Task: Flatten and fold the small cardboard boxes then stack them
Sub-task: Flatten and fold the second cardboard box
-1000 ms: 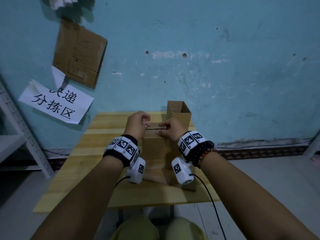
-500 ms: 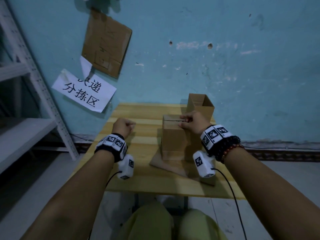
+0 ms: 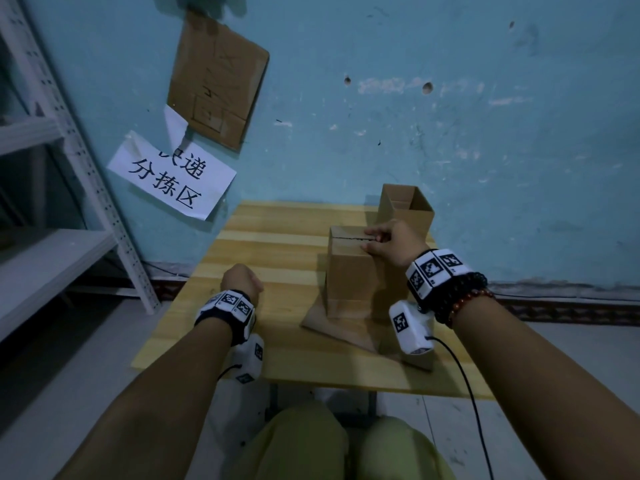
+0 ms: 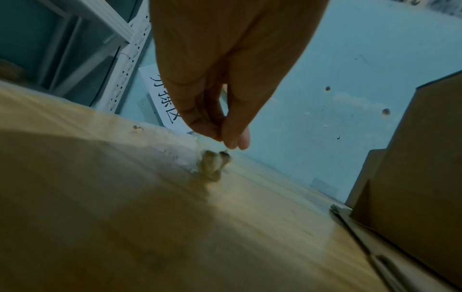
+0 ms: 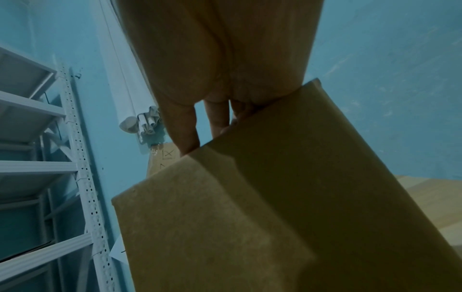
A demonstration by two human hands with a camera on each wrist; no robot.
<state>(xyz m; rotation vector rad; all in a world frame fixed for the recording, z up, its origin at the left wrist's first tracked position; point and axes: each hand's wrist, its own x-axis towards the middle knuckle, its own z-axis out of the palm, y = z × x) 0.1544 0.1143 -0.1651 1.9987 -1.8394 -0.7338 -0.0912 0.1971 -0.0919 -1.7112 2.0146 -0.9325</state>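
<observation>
A closed brown cardboard box [image 3: 349, 271] stands upright on the wooden table [image 3: 277, 237], with a slit along its top seam. My right hand [image 3: 388, 242] holds its top at the right end, thumb on the near flap and fingers on the far one; in the right wrist view the thumb [image 5: 186, 130] reaches over the box [image 5: 250, 217] edge. My left hand [image 3: 242, 280] hovers low over the table, left of the box, fingertips [image 4: 231, 142] pinched together over a crumpled piece of tape [image 4: 215, 164] that touches the tabletop. An open-topped box [image 3: 405, 209] stands behind.
A flattened cardboard sheet [image 3: 332, 327] lies under the closed box. Another cardboard piece [image 3: 420, 362] sits by the table's front right edge. A white metal shelf [image 3: 52, 254] stands to the left. A paper sign [image 3: 173, 174] and a cardboard panel [image 3: 218, 77] hang on the blue wall.
My left hand left the box top and moved left and down to the table, fingers pinched. The right hand stayed on the box. The head view swung left.
</observation>
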